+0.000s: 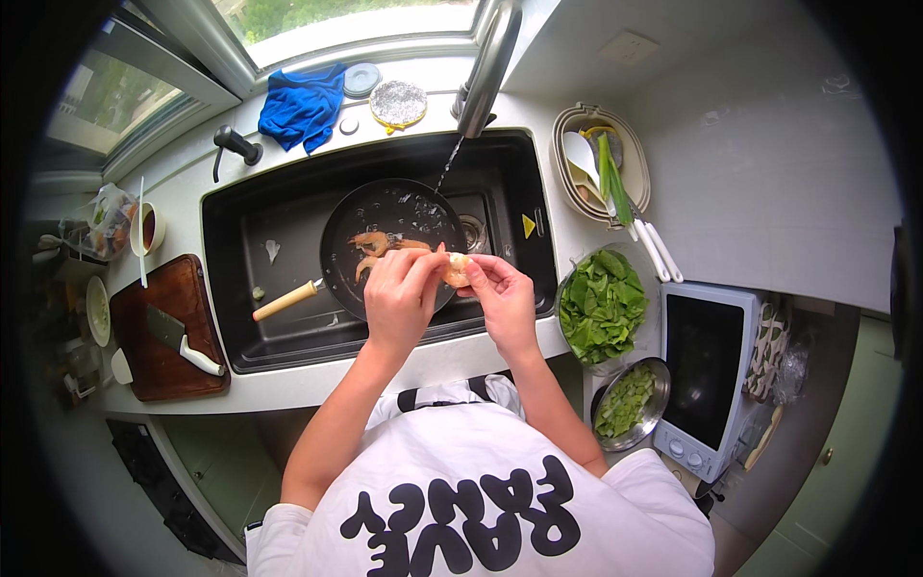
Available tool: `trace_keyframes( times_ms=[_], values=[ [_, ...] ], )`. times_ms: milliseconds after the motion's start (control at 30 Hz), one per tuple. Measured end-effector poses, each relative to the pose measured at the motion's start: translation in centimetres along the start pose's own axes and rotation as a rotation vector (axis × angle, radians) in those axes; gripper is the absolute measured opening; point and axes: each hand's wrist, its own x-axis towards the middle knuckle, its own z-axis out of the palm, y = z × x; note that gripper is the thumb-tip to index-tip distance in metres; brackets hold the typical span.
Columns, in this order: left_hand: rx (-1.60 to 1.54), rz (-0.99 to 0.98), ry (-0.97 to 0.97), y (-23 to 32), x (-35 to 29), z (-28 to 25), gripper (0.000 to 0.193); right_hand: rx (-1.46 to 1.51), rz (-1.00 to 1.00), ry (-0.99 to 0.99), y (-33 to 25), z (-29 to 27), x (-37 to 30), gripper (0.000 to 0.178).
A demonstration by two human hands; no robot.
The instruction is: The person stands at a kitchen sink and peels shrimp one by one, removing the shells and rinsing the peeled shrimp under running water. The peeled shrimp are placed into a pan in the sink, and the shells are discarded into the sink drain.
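Pale orange shrimp (455, 270) pinched between both hands over black sink (288, 207), long axis roughly left-right. Left hand (399, 296) fingers closed on its left end; right hand (502, 293) fingertips closed on right end, both equally near. Just behind: black frying pan (404, 207) with wooden handle, water, more shrimps (377, 246). Faucet (488, 67) running thin stream into pan. Right on bench: bowl of leafy greens (602, 306). Left: cutting board (163, 327) with cleaver (178, 338). Nothing obstructing.

Sink (288, 207): centre of frame, set in the tabletop (317, 385).
Pan (385, 216): inside the sink, under the tap (488, 67).
Cutting board (168, 332): left of the sink, knife (183, 341) on it.
Bowl of leaves (603, 306): right of the sink.
Small oven (707, 375): far right.
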Motion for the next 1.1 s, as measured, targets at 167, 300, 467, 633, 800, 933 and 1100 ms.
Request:
trace_keyframes(
  times_ms=[167,300,467,633,800,933,1100],
  values=[
    [-0.276,-0.293,-0.072,-1.0,0.5,0.7,0.012,-0.051,-0.08,0.04,0.1,0.3,-0.1,0.029],
    [-0.535,-0.573,-0.115,-2.2,1.8,3.8,0.009,-0.105,-0.077,0.066,-1.1,-0.8,-0.5,0.029],
    [-0.515,-0.512,-0.479,-3.3,-0.7,13.1,0.015,-0.136,-0.083,0.125,-2.9,-3.3,-0.8,0.029],
    [-0.432,-0.164,-0.508,-2.7,-1.0,14.1,0.023,-0.093,-0.089,0.142,-1.5,-5.8,0.0,0.027],
    [-0.534,-0.401,-0.648,-1.6,0.3,11.4,0.02,-0.06,-0.056,0.181,-0.7,-6.1,0.4,0.024],
    [-0.662,-0.468,-0.419,-1.8,0.0,11.5,0.024,-0.11,-0.123,0.236,0.0,-6.5,0.7,0.022],
    [-0.597,-0.18,-0.345,0.6,3.2,7.7,0.034,-0.322,-0.146,0.183,0.0,-7.0,1.0,0.022]
  ],
)
